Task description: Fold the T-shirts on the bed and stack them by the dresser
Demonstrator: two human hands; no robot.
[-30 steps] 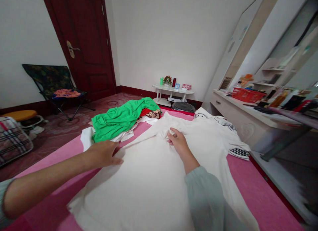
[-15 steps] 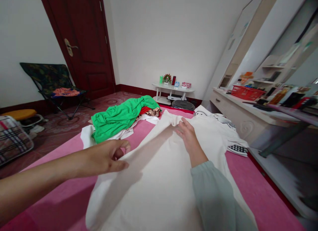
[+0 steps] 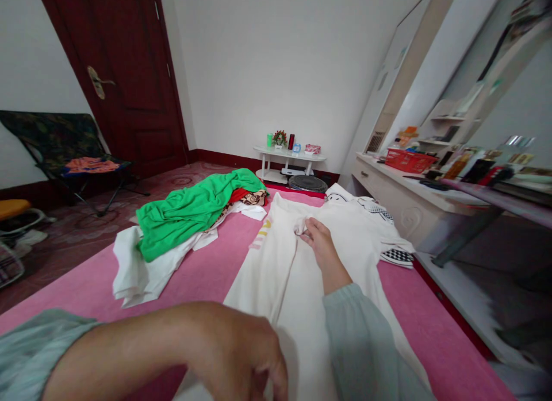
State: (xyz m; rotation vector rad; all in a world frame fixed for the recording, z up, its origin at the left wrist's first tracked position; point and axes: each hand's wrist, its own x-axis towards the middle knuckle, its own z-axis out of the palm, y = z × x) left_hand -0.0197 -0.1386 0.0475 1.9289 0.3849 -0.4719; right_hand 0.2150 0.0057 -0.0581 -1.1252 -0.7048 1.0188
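Observation:
A white shirt (image 3: 310, 309) lies spread over the pink bed, its left part folded inward; a yellow and pink print (image 3: 262, 234) shows on that flap. My right hand (image 3: 318, 235) pinches the flap's far corner, its fingers pressed together on the bunched cloth. Nearer to me, my left hand (image 3: 241, 349) bends down over the near end of the same fold with curled fingers closed on the cloth; the fingertips are partly hidden. White cloth with black-and-white checked parts (image 3: 397, 256) lies along the right side, and a smiley print shows at the far end.
On the left of the pink bed (image 3: 215, 274), a green garment (image 3: 190, 211) lies over white and patterned clothes. A dressing table (image 3: 397, 188) with a red basket (image 3: 409, 159) and bottles borders the right. Beyond stand a small white table (image 3: 288, 154) and a camouflage chair (image 3: 56, 137).
My left hand has moved toward me and to the right, carrying the shirt's left edge inward. The right hand keeps its pinch, slightly lower. The view has turned a little right.

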